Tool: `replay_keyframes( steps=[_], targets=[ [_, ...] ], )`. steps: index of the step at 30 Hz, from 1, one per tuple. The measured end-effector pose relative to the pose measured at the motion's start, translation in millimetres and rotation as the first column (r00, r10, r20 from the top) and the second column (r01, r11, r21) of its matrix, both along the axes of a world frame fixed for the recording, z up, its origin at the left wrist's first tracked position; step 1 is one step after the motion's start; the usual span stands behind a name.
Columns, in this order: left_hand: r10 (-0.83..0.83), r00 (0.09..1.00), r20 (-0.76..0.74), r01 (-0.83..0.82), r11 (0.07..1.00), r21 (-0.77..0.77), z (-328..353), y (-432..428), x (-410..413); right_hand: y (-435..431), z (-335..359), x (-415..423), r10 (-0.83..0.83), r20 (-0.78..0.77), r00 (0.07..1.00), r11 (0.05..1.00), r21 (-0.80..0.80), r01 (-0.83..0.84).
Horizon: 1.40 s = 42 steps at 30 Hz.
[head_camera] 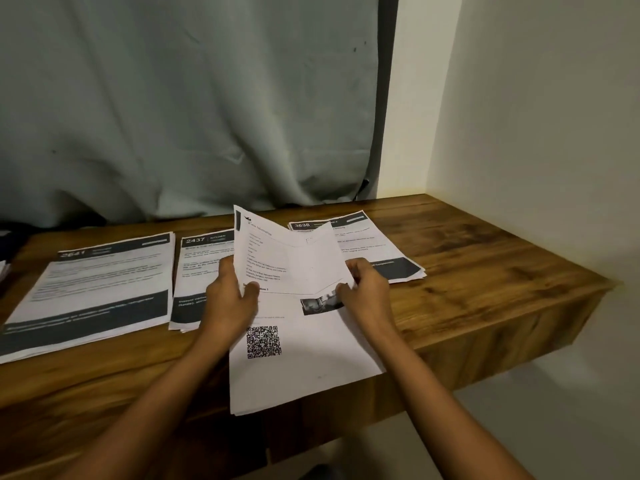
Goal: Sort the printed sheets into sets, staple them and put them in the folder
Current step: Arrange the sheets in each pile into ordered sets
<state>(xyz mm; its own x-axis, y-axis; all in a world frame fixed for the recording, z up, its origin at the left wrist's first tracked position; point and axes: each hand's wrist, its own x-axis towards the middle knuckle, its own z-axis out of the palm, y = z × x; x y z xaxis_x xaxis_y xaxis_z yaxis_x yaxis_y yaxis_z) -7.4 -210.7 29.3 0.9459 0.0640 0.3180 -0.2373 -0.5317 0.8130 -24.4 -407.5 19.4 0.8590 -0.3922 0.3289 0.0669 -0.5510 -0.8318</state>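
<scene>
Wooden desk [485, 271], grey-green curtain [190, 98] behind it, white wall [519, 98] on the right. Three printed stacks lie flat on the desk: stack 2641 [97, 285] at left, stack 2437 [197, 251] beside it, stack 3638 [377, 244] at back right. Header numbers are readable, body text too blurred to read. Sheet count per stack: cannot tell.

Fourth bundle [304, 368] sits centre front, its near end overhanging the desk's front edge. Its exposed page shows a QR code and a small photo.

Top sheet [287, 258] is lifted off that bundle and bent, far end standing up. It hides the right part of stack 2437 and the left part of stack 3638. Whether one leaf or two are raised: cannot tell.

Left hand [230, 299] grips the sheet's left edge, thumb along the edge, one fingertip on the printed face, other fingers hidden. It also covers the lower right of stack 2437. Right hand [363, 289] pinches the sheet's right edge, fingers curled, tips hidden behind paper.

Far left: dark object [7, 237], cut off by the frame, not identifiable.
</scene>
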Motion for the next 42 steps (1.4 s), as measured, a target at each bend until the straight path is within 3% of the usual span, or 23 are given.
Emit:
replay_keyframes(
  steps=[6, 9, 12, 15, 18, 21, 24, 27, 29, 31, 36, 42],
  targets=[
    [0.014, 0.999, -0.039, -0.015, 1.000, -0.017, -0.3, 8.1, -1.4, 3.9, -14.4, -1.7, -0.010, -0.008, 1.000, 1.000, 0.009, 0.010],
    [0.023, 0.998, -0.053, -0.026, 0.998, -0.062, 3.1, 10.9, -1.7, 3.1, -13.5, -1.0, -0.009, 0.078, 0.997, 0.998, 0.067, 0.003],
    [0.024, 0.998, -0.050, -0.029, 0.994, -0.105, 8.7, 12.3, -3.8, 1.0, -3.0, -1.7, 0.044, 0.176, 0.983, 0.976, 0.203, -0.080],
    [0.004, 0.998, -0.059, -0.015, 0.981, -0.195, 11.2, 19.7, -0.2, -3.8, 12.5, -0.2, 0.142, 0.197, 0.970, 0.891, 0.402, -0.212],
    [0.004, 0.996, -0.088, -0.028, 0.962, -0.271, 19.2, 29.5, 1.3, -0.7, 25.8, 4.3, 0.220, 0.122, 0.968, 0.791, 0.559, -0.250],
    [0.045, 0.993, -0.107, -0.069, 0.971, -0.229, 28.8, 46.7, 2.0, 14.5, 32.5, 10.5, 0.271, 0.002, 0.962, 0.791, 0.569, -0.224],
    [0.093, 0.993, -0.076, -0.102, 0.987, -0.126, 35.1, 76.2, -0.1, 35.6, 36.7, 6.0, 0.355, -0.143, 0.924, 0.879, 0.387, -0.278],
    [0.109, 0.991, -0.073, -0.114, 0.992, -0.061, 37.2, 113.6, -7.7, 51.4, 34.4, -8.6, 0.367, -0.203, 0.908, 0.930, 0.062, -0.362],
    [0.106, 0.990, -0.094, -0.109, 0.994, -0.023, 33.4, 144.2, -10.3, 55.0, 25.1, -16.3, 0.372, -0.241, 0.896, 0.891, -0.178, -0.418],
    [0.129, 0.985, -0.112, -0.128, 0.992, 0.015, 24.9, 172.7, -10.0, 54.5, 13.4, -20.8, 0.387, -0.307, 0.870, 0.819, -0.319, -0.477],
    [0.180, 0.974, -0.135, -0.174, 0.983, 0.056, -3.6, 221.3, -5.3, 51.4, -7.1, -25.1, 0.344, -0.485, 0.804, 0.675, -0.468, -0.571],
    [0.320, 0.939, -0.130, -0.295, 0.939, 0.177, 14.9, 200.4, -31.0, 53.6, -17.4, -27.2, 0.289, -0.483, 0.826, 0.622, -0.561, -0.546]
  ],
)
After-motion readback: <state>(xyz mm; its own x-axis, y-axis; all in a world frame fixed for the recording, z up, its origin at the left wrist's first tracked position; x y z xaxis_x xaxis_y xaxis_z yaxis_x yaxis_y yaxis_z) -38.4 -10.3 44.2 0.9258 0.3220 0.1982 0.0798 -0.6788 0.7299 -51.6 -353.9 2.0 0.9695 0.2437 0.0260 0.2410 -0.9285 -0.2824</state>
